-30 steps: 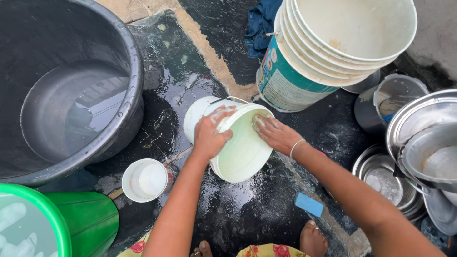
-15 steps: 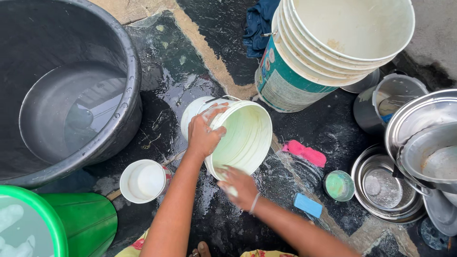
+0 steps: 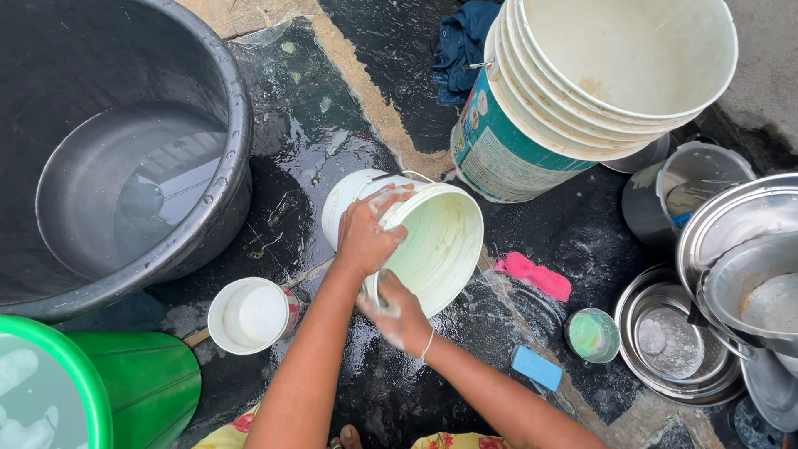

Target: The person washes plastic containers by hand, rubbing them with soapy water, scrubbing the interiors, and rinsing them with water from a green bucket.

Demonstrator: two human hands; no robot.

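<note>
Left hand (image 3: 364, 237) grip closed over the upper rim of the small white bucket (image 3: 432, 249), fingers soapy. Right hand (image 3: 397, 314) pressed against the bucket's lower rim; whether it clasps anything, cannot tell. Bucket lies tipped on the wet floor (image 3: 416, 374), mouth facing lower right, long axis slanting up-left. Nearby: white cup (image 3: 249, 316), pink cloth (image 3: 536, 276), blue block (image 3: 537, 367), stacked buckets (image 3: 582, 91), black tub (image 3: 116, 158).

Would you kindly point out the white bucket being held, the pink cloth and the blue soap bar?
white bucket (image 3: 436, 245): head view, on its pale inner wall.
pink cloth (image 3: 534, 275): head view, on the middle of the cloth on the wet floor.
blue soap bar (image 3: 537, 367): head view, on its flat top face.
</note>
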